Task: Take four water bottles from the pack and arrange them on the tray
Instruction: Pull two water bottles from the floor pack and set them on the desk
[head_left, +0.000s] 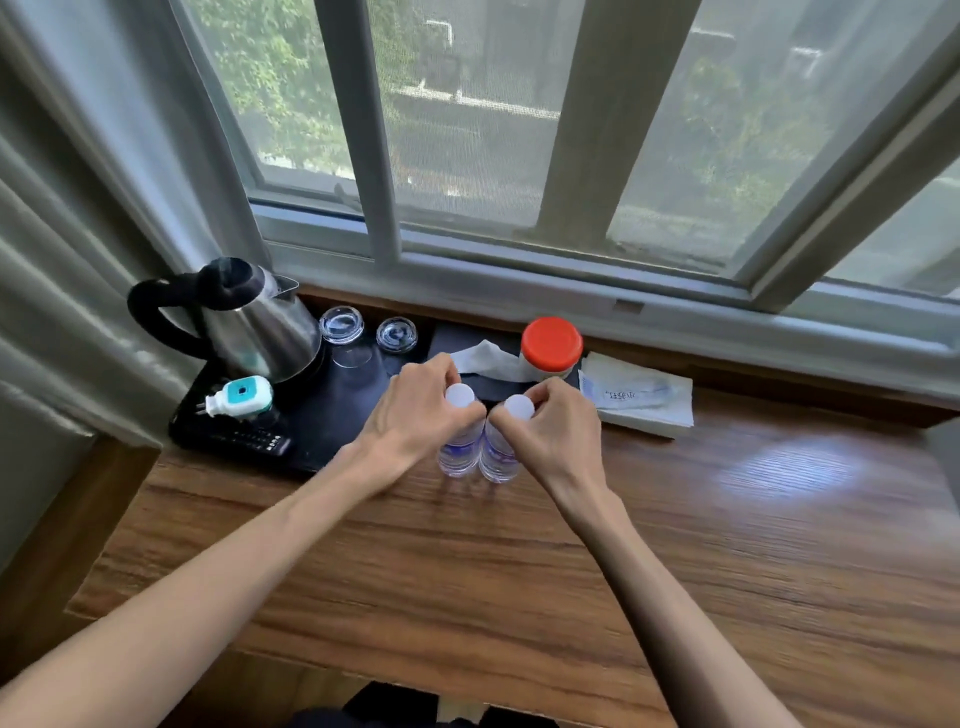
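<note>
Wood-grain desk (675, 561) under a window (519, 130), grey curtain (78, 260) at left. Left hand (421, 410) pinching the neck of 1 bottle (458, 452), right hand (550, 421) pinching the neck of a 2nd bottle (500, 457); both upright, touching side by side on the desk. Black tray (337, 415) just left of the grip, carrying kettle (254, 322), 2 glasses (340, 325), a plug-in device (241, 397). Behind the grip: red-lidded jar (551, 345), tissue (488, 358). Right of it: white packet (641, 397), writing unreadable. Bottle labels blue, blurred.
</note>
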